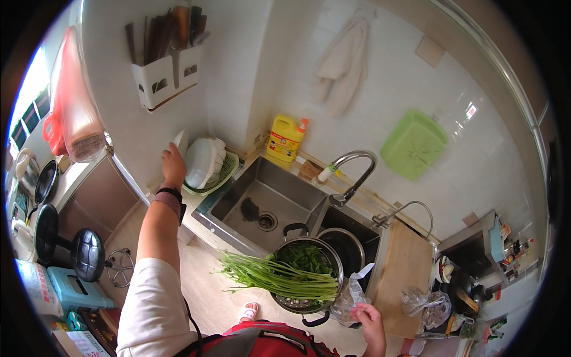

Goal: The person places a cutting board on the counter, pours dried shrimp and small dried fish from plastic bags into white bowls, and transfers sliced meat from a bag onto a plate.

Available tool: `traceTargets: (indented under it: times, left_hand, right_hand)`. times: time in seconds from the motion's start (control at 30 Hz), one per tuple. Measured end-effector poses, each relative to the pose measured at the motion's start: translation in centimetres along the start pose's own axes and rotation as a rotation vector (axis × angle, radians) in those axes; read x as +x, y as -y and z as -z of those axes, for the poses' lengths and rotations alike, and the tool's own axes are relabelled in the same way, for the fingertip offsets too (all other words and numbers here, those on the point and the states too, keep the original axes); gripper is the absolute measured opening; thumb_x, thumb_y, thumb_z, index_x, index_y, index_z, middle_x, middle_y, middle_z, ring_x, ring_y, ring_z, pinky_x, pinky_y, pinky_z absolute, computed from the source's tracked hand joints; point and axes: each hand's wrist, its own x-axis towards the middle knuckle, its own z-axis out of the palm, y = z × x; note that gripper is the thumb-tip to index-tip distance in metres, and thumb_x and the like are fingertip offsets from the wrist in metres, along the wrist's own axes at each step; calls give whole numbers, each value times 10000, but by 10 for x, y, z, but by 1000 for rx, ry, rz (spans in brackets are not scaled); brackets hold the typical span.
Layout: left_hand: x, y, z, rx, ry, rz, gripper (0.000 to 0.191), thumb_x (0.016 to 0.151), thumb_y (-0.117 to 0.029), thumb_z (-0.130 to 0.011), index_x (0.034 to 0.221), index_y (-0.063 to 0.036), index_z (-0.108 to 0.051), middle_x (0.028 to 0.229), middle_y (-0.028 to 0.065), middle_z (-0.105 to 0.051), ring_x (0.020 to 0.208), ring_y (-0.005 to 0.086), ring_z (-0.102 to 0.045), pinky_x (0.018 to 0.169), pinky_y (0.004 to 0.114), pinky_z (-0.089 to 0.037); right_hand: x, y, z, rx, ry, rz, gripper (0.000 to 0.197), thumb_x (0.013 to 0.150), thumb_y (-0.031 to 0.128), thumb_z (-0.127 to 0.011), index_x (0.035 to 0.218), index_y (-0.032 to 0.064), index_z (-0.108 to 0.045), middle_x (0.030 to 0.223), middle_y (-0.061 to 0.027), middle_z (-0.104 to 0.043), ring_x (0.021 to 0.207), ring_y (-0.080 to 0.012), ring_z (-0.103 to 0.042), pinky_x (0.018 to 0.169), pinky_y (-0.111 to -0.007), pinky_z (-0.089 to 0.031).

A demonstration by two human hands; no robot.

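Observation:
My left hand [173,164] reaches to the left of the sink and holds a white bowl [180,142] by its rim, beside a green basket [232,167] with stacked white bowls [203,161]. Lower right, my right hand [368,317] has its fingers closed at a clear plastic bag [345,308] with a whitish strip. A steel steamer pot with black handles [340,263] stands at the sink's front edge, holding long-stemmed leafy greens [285,276]. Behind it, a steel bowl [345,245] sits in the smaller basin.
A double steel sink [285,192] holds a dark scrap near its drain. Its faucet [357,178] curves over the divider. A yellow detergent jug [283,139] stands behind. On the right are a wooden board [406,267] and a plastic bag [428,308]. A stool [89,254] stands left.

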Motion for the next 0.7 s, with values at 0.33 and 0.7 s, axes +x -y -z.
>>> traceTargets:
  times: [0.33, 0.7]
  left_hand:
    - [37, 39, 23, -118, 108, -354, 761, 653, -287, -771, 1221, 43, -388, 1072, 269, -536, 1006, 410, -534, 864, 447, -463]
    - [-305, -288, 91, -1368, 1423, 338, 325, 772, -47, -573, 1095, -21, -572, 997, 105, -634, 832, 240, -631, 649, 333, -557]
  right_hand:
    - [11, -3, 24, 12, 63, 62, 246, 908, 97, -546, 1116, -36, -559, 991, -73, -642, 896, -145, -615, 784, -269, -490]
    - [29, -56, 157, 140, 38, 144, 259, 891, 85, -585, 1117, -39, -561, 988, -110, -643, 934, -155, -613, 819, -269, -481]
